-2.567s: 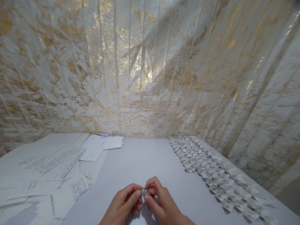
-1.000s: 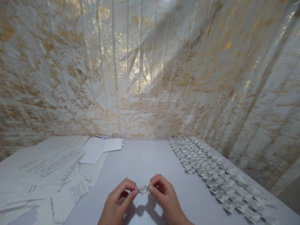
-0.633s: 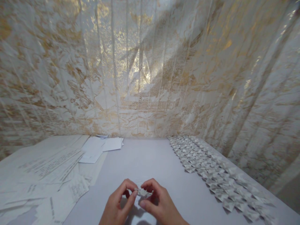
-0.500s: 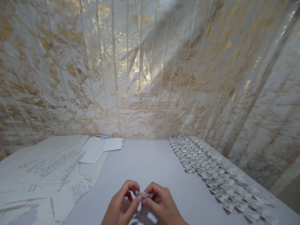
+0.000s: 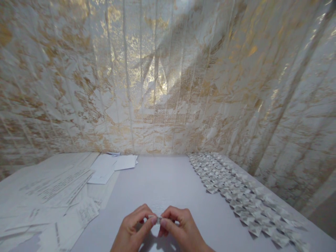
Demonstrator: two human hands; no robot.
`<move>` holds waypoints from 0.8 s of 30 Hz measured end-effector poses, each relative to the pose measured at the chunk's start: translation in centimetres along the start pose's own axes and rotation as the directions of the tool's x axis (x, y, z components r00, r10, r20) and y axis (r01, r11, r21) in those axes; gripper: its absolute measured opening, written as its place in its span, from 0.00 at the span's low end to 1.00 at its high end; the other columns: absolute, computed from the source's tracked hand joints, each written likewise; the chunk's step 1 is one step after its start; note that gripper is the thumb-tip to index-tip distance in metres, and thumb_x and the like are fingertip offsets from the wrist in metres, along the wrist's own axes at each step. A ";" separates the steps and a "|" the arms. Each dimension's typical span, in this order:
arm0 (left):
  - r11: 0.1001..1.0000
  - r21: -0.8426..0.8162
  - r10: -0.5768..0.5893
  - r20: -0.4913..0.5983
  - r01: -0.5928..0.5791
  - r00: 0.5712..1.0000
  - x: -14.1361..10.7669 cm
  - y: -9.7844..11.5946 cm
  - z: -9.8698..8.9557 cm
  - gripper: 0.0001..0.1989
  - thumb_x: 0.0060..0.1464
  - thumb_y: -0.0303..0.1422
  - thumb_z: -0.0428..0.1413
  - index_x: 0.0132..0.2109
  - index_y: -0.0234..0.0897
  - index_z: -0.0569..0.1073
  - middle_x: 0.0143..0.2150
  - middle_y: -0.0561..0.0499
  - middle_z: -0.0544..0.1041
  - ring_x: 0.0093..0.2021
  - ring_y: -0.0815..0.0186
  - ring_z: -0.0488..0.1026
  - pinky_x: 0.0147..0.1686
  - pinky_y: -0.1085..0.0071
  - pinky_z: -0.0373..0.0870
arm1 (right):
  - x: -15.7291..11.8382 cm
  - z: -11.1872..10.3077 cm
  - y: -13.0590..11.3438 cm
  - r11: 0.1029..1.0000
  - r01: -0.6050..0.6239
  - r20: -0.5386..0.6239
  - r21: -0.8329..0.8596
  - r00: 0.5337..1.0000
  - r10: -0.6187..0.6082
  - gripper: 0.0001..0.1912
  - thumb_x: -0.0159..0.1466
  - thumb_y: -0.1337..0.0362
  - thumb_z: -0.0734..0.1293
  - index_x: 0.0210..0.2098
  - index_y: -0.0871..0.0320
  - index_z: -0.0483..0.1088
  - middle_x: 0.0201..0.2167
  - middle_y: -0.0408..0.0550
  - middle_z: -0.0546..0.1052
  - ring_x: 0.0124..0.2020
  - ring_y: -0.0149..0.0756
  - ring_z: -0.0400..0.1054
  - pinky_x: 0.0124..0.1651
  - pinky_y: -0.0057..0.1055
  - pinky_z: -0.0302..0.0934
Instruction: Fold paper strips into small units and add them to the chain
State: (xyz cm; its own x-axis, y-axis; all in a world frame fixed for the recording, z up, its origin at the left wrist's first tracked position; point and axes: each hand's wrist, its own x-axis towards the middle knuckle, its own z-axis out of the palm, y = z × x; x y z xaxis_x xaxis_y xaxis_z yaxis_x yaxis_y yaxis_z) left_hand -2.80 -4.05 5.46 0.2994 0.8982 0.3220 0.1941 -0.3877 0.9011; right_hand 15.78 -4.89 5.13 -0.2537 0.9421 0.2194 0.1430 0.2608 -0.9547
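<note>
Between my two hands, just above the near part of the table, is a small folded piece of paper (image 5: 158, 219), pale grey with darker marks. My left hand (image 5: 136, 225) pinches its left end between thumb and fingers. The right end is pinched by my right hand (image 5: 180, 225), thumb on the near side. Fingertips cover most of the paper, so its exact folded shape is hidden.
Printed paper sheets (image 5: 60, 189) overlap on the table's left side, with blank white slips (image 5: 103, 169) at their far end. Rows of folded paper pieces (image 5: 236, 194) line the right side of the white table (image 5: 157, 185). Behind hangs a gold-patterned curtain (image 5: 162, 77).
My fingertips have closed in over the folded paper, so less of it shows. The left hand has shifted its grip and both thumbs now press nearer its middle.
</note>
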 end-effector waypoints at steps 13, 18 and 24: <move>0.993 0.003 -0.121 0.063 0.121 0.991 0.5 -0.9 -1.0 0.18 0.65 0.46 0.53 0.45 0.42 0.83 0.30 0.53 0.79 0.34 0.61 0.76 0.36 0.72 0.69 | 0.5 -1.5 1.2 0.977 0.007 -0.033 -0.212 0.999 -0.014 0.20 0.67 0.47 0.63 0.37 0.58 0.76 0.20 0.41 0.70 0.22 0.32 0.60 0.27 0.28 0.51; 0.996 0.081 -0.049 0.075 0.042 0.996 0.6 -2.2 -1.0 0.13 0.64 0.41 0.55 0.49 0.47 0.83 0.36 0.51 0.83 0.40 0.58 0.80 0.42 0.71 0.73 | 0.5 -1.0 1.2 0.990 -0.054 -0.052 -0.128 0.998 0.047 0.19 0.65 0.47 0.64 0.33 0.57 0.71 0.19 0.38 0.64 0.22 0.31 0.56 0.26 0.27 0.48; 0.991 0.130 0.029 0.059 -0.037 0.998 0.2 -2.6 -0.6 0.13 0.63 0.40 0.57 0.50 0.50 0.82 0.43 0.50 0.86 0.42 0.57 0.81 0.45 0.70 0.76 | 0.6 -0.7 1.2 0.988 -0.038 -0.086 -0.146 0.996 0.026 0.13 0.64 0.54 0.67 0.35 0.58 0.72 0.20 0.35 0.62 0.23 0.30 0.55 0.27 0.26 0.48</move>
State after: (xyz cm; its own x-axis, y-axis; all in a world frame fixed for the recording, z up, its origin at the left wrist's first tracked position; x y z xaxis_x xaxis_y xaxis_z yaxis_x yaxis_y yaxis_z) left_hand -3.80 -2.76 3.36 0.3599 0.8726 0.3303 0.3027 -0.4441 0.8433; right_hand 16.51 -3.89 4.21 -0.1671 0.9631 0.2112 0.2910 0.2528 -0.9227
